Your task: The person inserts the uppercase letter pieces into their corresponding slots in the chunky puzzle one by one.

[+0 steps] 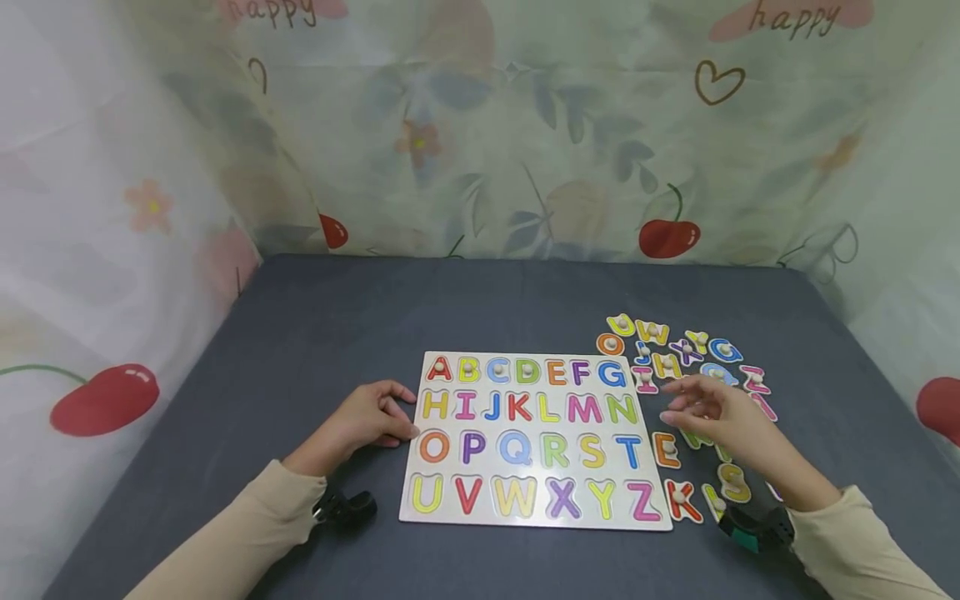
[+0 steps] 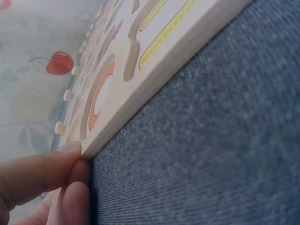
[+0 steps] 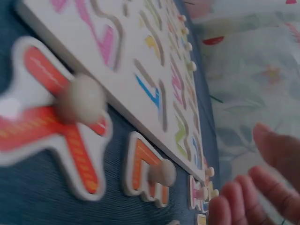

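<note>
A white wooden alphabet puzzle board (image 1: 546, 462) lies flat on the dark cloth. Knobbed letters A (image 1: 439, 369), B, C and D sit in its top row; the other spaces show printed recesses. At the board's left edge, my left hand (image 1: 375, 414) grips the rim, with a fingertip on the top surface in the left wrist view. My right hand (image 1: 716, 408) hovers over loose letter pieces right of the board, fingers loosely bent and nothing between them. In the right wrist view, the red K piece (image 3: 75, 145) and orange E piece (image 3: 147, 171) lie beside the board.
More loose letters lie beyond the board's right side, among them a U (image 1: 621, 325), a W (image 1: 652, 332) and an O (image 1: 610, 344). A yellow S (image 1: 733, 483) is nearer the right wrist. Patterned curtains (image 1: 480, 133) enclose the table's back and sides.
</note>
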{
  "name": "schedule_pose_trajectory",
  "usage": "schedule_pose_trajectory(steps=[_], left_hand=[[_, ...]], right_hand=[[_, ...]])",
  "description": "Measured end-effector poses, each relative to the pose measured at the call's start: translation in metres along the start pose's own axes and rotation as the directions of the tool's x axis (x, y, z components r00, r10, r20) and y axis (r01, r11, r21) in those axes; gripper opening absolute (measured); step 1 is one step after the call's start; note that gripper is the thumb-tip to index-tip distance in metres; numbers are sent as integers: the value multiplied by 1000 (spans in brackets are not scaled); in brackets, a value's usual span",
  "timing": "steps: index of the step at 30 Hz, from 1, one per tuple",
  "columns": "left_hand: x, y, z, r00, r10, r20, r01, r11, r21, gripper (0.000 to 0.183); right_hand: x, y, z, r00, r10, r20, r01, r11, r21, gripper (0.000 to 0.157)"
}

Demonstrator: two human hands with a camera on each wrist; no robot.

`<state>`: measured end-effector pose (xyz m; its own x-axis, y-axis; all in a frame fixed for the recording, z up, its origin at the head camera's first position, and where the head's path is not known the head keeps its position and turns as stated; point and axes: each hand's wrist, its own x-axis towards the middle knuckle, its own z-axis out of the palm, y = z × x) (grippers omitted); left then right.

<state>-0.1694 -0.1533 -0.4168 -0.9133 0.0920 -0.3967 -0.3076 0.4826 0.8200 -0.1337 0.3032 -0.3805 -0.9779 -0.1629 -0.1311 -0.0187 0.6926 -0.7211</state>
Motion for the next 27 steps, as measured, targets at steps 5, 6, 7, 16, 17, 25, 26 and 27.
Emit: schedule_pose_trajectory(steps=[5, 6, 7, 16, 17, 25, 26, 27], left_hand=[[1, 0, 1, 1000, 1, -2, -1, 1000, 5, 49], [1, 0, 1, 1000, 2, -3, -2, 1000, 5, 49], [1, 0, 1, 1000, 3, -3, -3, 1000, 6, 49], [1, -1, 0, 1000, 4, -6, -4, 1000, 1, 48], [1, -1, 0, 1000, 5, -4, -5, 1000, -1, 48], [2, -3, 0, 1000, 22, 4, -22, 1000, -7, 47], [2, -3, 0, 1000, 22, 3, -22, 1000, -8, 47], [2, -3, 0, 1000, 23, 2, -23, 1000, -6, 47]], right_hand=[[-15, 8, 9, 999, 52, 14, -51, 996, -76, 44], [-17, 9, 10, 998, 56, 22, -54, 995, -84, 43], [-18, 10, 11, 998, 58, 29, -55, 994, -91, 42], [-19, 13, 18, 997, 47, 62, -42, 997, -69, 43], [-19, 14, 18, 997, 46, 65, -42, 997, -67, 42], [-16, 17, 21, 995, 55, 80, -47, 995, -92, 32], [-16, 17, 21, 995, 55, 83, -47, 994, -95, 32], [-15, 17, 21, 995, 60, 83, -52, 994, -100, 30]])
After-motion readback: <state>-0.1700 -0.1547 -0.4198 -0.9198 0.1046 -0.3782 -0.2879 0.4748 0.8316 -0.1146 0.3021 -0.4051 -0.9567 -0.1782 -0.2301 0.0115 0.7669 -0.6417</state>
